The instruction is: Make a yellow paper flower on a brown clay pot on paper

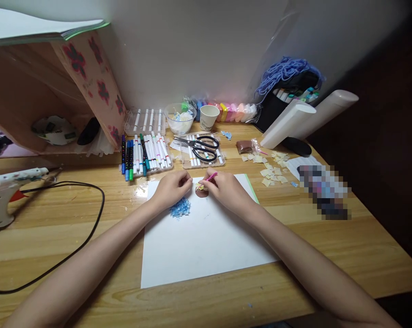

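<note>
A thin pink stick-like tool [211,176] is pinched in my right hand [224,189]. Its lower end meets a small brown piece [202,193], which carries yellowish bits on top and lies on a white sheet of paper [206,250]. Just left of that piece, my left hand [173,187] has its fingers closed together near the sheet's upper edge. Whatever they may pinch is too small or hidden to make out. A pile of blue shreds [180,207] lies on the paper below my left hand.
Behind the paper are black-handled scissors [206,148], several markers [147,152], a plastic bowl [180,118] and a paper cup [209,117]. Yellowish scraps [274,175] and a brown clay packet [246,146] lie right. A glue gun [11,191] with a looping cord [101,205] lies left.
</note>
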Available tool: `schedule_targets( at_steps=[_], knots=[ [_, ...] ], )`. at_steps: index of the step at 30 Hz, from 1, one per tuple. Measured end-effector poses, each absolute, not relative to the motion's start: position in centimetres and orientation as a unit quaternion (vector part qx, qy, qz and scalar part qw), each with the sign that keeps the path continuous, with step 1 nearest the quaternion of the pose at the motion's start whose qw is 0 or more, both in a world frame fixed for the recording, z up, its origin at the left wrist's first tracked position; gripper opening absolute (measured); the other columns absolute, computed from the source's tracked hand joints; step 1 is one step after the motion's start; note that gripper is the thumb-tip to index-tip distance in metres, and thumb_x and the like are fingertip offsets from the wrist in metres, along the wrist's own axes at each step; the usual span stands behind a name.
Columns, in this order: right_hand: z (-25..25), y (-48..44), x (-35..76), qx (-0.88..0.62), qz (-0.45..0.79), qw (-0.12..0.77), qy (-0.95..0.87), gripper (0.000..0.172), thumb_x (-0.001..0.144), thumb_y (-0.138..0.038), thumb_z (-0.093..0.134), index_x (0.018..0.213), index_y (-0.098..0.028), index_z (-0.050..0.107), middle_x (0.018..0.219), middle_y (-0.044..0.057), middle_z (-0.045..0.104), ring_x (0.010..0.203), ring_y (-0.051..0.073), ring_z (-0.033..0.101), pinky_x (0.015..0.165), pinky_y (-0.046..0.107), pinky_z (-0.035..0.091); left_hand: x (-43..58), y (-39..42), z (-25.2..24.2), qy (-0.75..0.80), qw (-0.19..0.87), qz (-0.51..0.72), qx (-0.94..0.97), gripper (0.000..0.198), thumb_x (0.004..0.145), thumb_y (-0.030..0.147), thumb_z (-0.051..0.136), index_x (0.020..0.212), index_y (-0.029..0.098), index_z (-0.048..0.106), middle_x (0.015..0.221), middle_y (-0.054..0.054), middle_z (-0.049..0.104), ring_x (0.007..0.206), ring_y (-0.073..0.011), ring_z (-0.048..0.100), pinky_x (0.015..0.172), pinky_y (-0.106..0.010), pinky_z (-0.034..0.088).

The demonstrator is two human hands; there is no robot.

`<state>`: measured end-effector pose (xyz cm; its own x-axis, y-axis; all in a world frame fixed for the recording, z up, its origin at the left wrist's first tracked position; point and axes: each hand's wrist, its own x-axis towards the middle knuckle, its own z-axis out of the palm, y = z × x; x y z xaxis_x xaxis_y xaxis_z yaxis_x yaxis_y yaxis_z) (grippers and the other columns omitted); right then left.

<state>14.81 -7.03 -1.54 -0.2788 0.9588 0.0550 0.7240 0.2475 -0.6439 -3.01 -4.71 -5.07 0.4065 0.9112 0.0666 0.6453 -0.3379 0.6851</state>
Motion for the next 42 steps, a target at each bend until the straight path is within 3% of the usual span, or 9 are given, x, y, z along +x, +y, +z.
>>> schedule_targets(
  at_steps=[8, 15, 18, 23, 28, 33, 37, 42],
  knots=[
    [-2.5, -7.2, 14.9, -0.528, 0.210, 0.251, -0.784, 0.026, 0.088, -0.031, 0.052, 0.065, -0.022, 0.042, 0.062, 0.001, 0.058, 0.057, 0.015, 0.051, 0.056, 0.025, 0.033, -3.0, -4.7, -5.1, 0.494, 0.290, 0.219, 0.790, 0.021, 0.084, 0.030, 0.044, 0.069, 0.017, 0.053, 0.065, 0.001, 0.056, 0.060, -0.0130, 0.048, 0.056, -0.024, 0.029],
    [-3.1, -7.8, 18.5, -0.444, 0.162, 0.429, -0.770, 0.012, 0.090, -0.022, 0.047, 0.087, -0.022, 0.059, 0.076, 0.002, 0.066, 0.074, 0.016, 0.062, 0.070, 0.027, 0.046, -3.2, -4.7, -5.0, 0.502, 0.303, 0.220, 0.780, 0.021, 0.084, 0.030, 0.044, 0.071, 0.018, 0.054, 0.066, 0.001, 0.056, 0.061, -0.0135, 0.049, 0.056, -0.025, 0.031],
    [-3.7, -7.4, 22.0, -0.486, 0.142, 0.426, -0.749, 0.022, 0.091, -0.016, 0.041, 0.102, -0.023, 0.059, 0.091, 0.004, 0.069, 0.086, 0.017, 0.065, 0.078, 0.030, 0.049, -3.2, -4.7, -4.9, 0.502, 0.310, 0.220, 0.777, 0.021, 0.084, 0.031, 0.044, 0.071, 0.018, 0.054, 0.064, 0.001, 0.055, 0.060, -0.0134, 0.048, 0.057, -0.025, 0.031],
    [-4.4, -6.7, 28.7, -0.643, 0.056, 0.392, -0.656, 0.012, 0.084, -0.020, 0.052, 0.090, -0.021, 0.062, 0.089, 0.006, 0.070, 0.083, 0.022, 0.066, 0.075, 0.035, 0.050, -3.2, -4.5, -4.8, 0.498, 0.326, 0.225, 0.771, 0.024, 0.085, 0.033, 0.044, 0.070, 0.018, 0.053, 0.061, 0.002, 0.053, 0.059, -0.0130, 0.047, 0.056, -0.025, 0.032],
    [-5.1, -6.3, 31.9, -0.662, 0.118, 0.325, -0.665, 0.010, 0.072, -0.023, 0.065, 0.080, -0.021, 0.058, 0.078, 0.003, 0.068, 0.074, 0.021, 0.066, 0.070, 0.033, 0.049, -3.2, -4.3, -4.7, 0.501, 0.343, 0.223, 0.763, 0.024, 0.085, 0.034, 0.044, 0.072, 0.018, 0.055, 0.063, 0.002, 0.055, 0.059, -0.0132, 0.049, 0.057, -0.024, 0.034],
    [-5.3, -6.2, 31.3, -0.653, 0.113, 0.327, -0.673, 0.006, 0.074, -0.022, 0.061, 0.074, -0.020, 0.056, 0.072, 0.002, 0.065, 0.068, 0.019, 0.062, 0.066, 0.032, 0.047, -3.2, -4.4, -4.6, 0.501, 0.347, 0.226, 0.760, 0.025, 0.086, 0.035, 0.044, 0.071, 0.018, 0.055, 0.062, 0.002, 0.054, 0.058, -0.0127, 0.047, 0.056, -0.024, 0.033],
    [-4.6, -6.3, 30.3, -0.648, 0.177, 0.417, -0.612, 0.012, 0.072, -0.028, 0.065, 0.073, -0.020, 0.056, 0.072, 0.001, 0.063, 0.065, 0.017, 0.060, 0.064, 0.031, 0.046, -3.2, -4.3, -4.8, 0.501, 0.352, 0.230, 0.757, 0.025, 0.086, 0.035, 0.045, 0.070, 0.017, 0.054, 0.062, 0.002, 0.054, 0.059, -0.0127, 0.048, 0.057, -0.024, 0.034],
    [-3.9, -6.8, 26.9, -0.575, 0.382, 0.533, -0.489, 0.024, 0.064, -0.033, 0.074, 0.071, -0.020, 0.055, 0.070, -0.001, 0.061, 0.069, 0.015, 0.060, 0.066, 0.028, 0.047, -3.1, -4.6, -3.5, 0.499, 0.360, 0.255, 0.746, 0.026, 0.088, 0.036, 0.044, 0.074, 0.018, 0.055, 0.069, 0.000, 0.058, 0.063, -0.0131, 0.050, 0.059, -0.025, 0.036]
  ],
)
